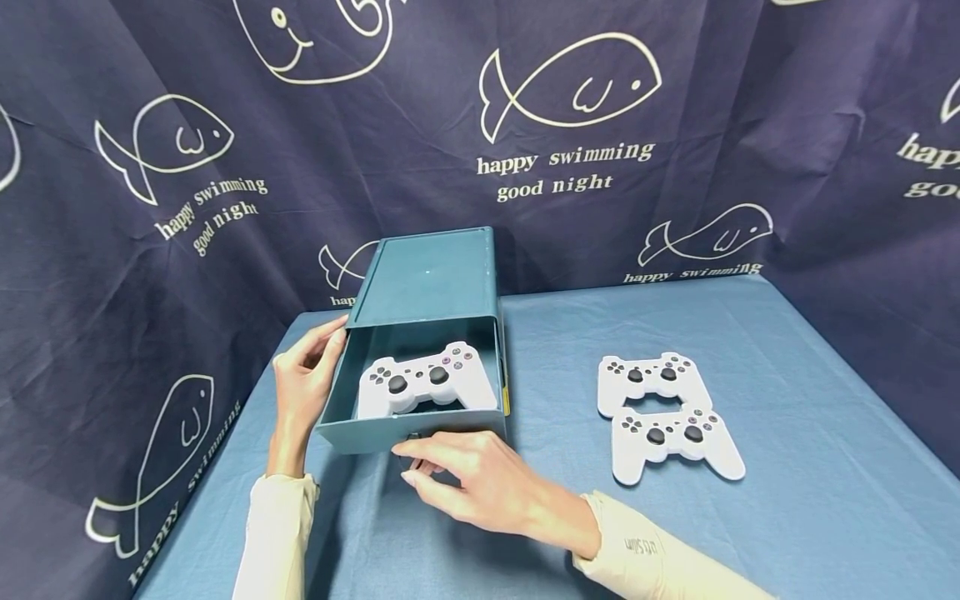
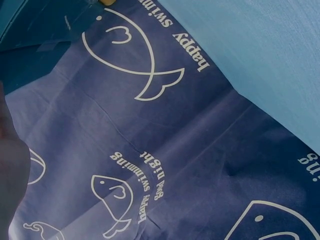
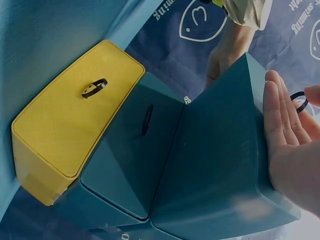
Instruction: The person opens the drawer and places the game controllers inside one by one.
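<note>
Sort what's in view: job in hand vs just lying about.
In the job:
- left hand, at the cabinet
- right hand, at the open drawer
- controller inside

Apparently lying about:
- far table controller, near table controller, both untouched
- fish-print backdrop

The person wore pale cream sleeves (image 1: 277, 529), slightly creased, with loose cuffs (image 1: 288, 490) at both ends; small greyish lettering (image 1: 642, 547), too unclear to read, marked the right sleeve (image 1: 675, 571) near its cuff

Teal plastic cabinet (image 1: 427, 279), its teal drawer (image 1: 371, 437) extended toward six o'clock, containing one white gamepad (image 1: 417, 389) with black thumbsticks (image 1: 438, 375). Left hand (image 1: 306, 375), eight o'clock, against cabinet side; right hand (image 1: 480, 479), six o'clock, at drawer front. Two white gamepads (image 1: 673, 440), four o'clock, on blue cloth (image 1: 555, 350).
</note>
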`<state>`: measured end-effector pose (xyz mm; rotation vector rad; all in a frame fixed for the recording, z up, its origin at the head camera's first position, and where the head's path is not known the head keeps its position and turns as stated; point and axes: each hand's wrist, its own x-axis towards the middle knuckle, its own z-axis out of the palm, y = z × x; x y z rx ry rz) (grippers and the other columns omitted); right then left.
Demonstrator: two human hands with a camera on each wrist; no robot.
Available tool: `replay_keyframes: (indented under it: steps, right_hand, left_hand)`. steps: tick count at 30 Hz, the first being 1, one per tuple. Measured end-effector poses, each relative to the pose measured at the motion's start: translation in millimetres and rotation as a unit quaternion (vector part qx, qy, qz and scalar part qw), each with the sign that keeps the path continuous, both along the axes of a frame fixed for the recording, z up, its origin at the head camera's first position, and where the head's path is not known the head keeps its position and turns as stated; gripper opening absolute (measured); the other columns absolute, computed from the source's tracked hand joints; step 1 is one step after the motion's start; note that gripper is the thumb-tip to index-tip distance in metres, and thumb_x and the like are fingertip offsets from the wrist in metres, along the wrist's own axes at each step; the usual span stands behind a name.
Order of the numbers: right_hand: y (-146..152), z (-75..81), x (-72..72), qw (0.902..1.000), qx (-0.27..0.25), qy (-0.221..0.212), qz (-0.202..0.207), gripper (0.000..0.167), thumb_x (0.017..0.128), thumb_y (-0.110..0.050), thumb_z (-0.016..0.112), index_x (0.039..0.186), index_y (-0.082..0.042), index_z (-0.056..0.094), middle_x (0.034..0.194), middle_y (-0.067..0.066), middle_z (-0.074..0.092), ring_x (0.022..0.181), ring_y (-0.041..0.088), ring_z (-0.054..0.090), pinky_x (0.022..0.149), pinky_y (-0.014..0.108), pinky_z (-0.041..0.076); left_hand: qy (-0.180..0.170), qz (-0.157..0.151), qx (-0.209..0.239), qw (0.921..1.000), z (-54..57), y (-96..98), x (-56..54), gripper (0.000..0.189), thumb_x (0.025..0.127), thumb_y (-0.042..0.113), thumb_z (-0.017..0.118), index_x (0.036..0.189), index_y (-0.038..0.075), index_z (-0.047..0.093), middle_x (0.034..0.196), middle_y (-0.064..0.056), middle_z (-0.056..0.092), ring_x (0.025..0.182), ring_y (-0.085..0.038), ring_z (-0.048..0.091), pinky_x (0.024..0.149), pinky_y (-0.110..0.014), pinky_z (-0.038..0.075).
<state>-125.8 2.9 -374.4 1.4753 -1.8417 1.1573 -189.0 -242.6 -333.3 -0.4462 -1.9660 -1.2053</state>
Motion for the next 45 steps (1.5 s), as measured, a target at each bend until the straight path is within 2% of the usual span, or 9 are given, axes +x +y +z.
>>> replay_keyframes:
  steps: [7,12,17,21,27,33,41,45]
  right_hand:
    - [0.3,0.0,-3.0,0.9999,-0.001,-0.013,-0.001,0.027,0.095,-0.006,0.072,0.122,-0.006,0.071,0.096,-0.003,0.073,0.088,-0.002,0.068,0.082,0.011,0.051]
    - [-0.1,1.1,-6.2,0.9998,-0.003,-0.019,-0.002,0.026,0.094,-0.005,0.072,0.121,-0.006,0.072,0.095,-0.003,0.073,0.086,-0.002,0.067,0.080,0.011,0.051]
    - [0.0,2.5,-9.1,0.9998,-0.005,-0.017,-0.002,0.027,0.093,-0.003,0.073,0.120,-0.006,0.072,0.095,-0.003,0.073,0.085,-0.002,0.067,0.079,0.011,0.051]
    - [-0.4,3.6,-11.0,0.9998,-0.006,-0.017,-0.003,0.029,0.092,-0.002,0.073,0.120,-0.006,0.072,0.095,-0.003,0.073,0.086,-0.002,0.067,0.079,0.011,0.051]
    - [-0.7,4.1,-12.9,0.9996,-0.003,-0.029,-0.003,0.028,0.092,-0.002,0.073,0.120,-0.006,0.072,0.097,-0.003,0.074,0.085,-0.002,0.068,0.078,0.011,0.051]
    - [-1.0,4.0,-14.3,0.9988,0.004,-0.047,-0.012,0.026,0.092,-0.004,0.074,0.118,-0.007,0.073,0.097,-0.003,0.074,0.086,-0.004,0.067,0.077,0.011,0.051]
    - [-2.5,4.2,-17.8,0.9976,0.000,-0.067,-0.021,0.026,0.091,-0.006,0.077,0.117,-0.007,0.074,0.096,-0.002,0.074,0.084,-0.004,0.066,0.072,0.010,0.050]
    - [-2.7,6.3,-19.9,0.9966,-0.001,-0.080,-0.017,0.025,0.092,-0.007,0.076,0.117,-0.006,0.074,0.095,-0.003,0.074,0.084,-0.005,0.065,0.073,0.010,0.050]
  left_hand:
    - [-0.002,0.002,-0.006,1.0000,0.0,0.4,0.2,0.021,0.095,-0.013,0.065,0.115,-0.013,0.072,0.090,-0.027,0.073,0.070,0.007,0.060,0.061,-0.010,0.045]
    - [0.002,0.004,-0.007,1.0000,-3.6,-1.4,-2.0,0.022,0.095,-0.014,0.065,0.115,-0.012,0.073,0.089,-0.026,0.073,0.071,0.007,0.060,0.061,-0.010,0.044]
    - [0.001,0.012,-0.004,0.9999,-15.8,-11.6,-14.8,0.024,0.094,-0.014,0.066,0.116,-0.009,0.074,0.090,-0.019,0.075,0.072,0.007,0.061,0.062,-0.010,0.045]
    - [0.003,0.012,-0.005,0.9999,-24.1,-18.6,-22.9,0.025,0.093,-0.014,0.067,0.116,-0.009,0.074,0.091,-0.018,0.076,0.073,0.007,0.063,0.063,-0.010,0.046]
    - [-0.005,0.012,-0.002,0.9999,-26.2,-20.6,-23.1,0.025,0.094,-0.013,0.067,0.117,-0.008,0.074,0.092,-0.019,0.076,0.072,0.006,0.063,0.062,-0.010,0.046]
    - [-0.003,0.012,-0.002,0.9999,-25.3,-19.1,-21.7,0.024,0.095,-0.013,0.066,0.117,-0.008,0.074,0.091,-0.025,0.074,0.070,0.006,0.063,0.061,-0.010,0.046]
    - [0.001,0.006,0.003,1.0000,-29.1,-22.3,-25.1,0.024,0.095,-0.011,0.068,0.117,-0.005,0.076,0.090,-0.023,0.075,0.069,0.004,0.065,0.061,-0.011,0.048]
    - [0.003,-0.003,0.005,1.0000,-29.8,-23.0,-25.6,0.025,0.095,-0.009,0.068,0.118,-0.004,0.076,0.092,-0.024,0.075,0.070,0.002,0.066,0.061,-0.011,0.049]
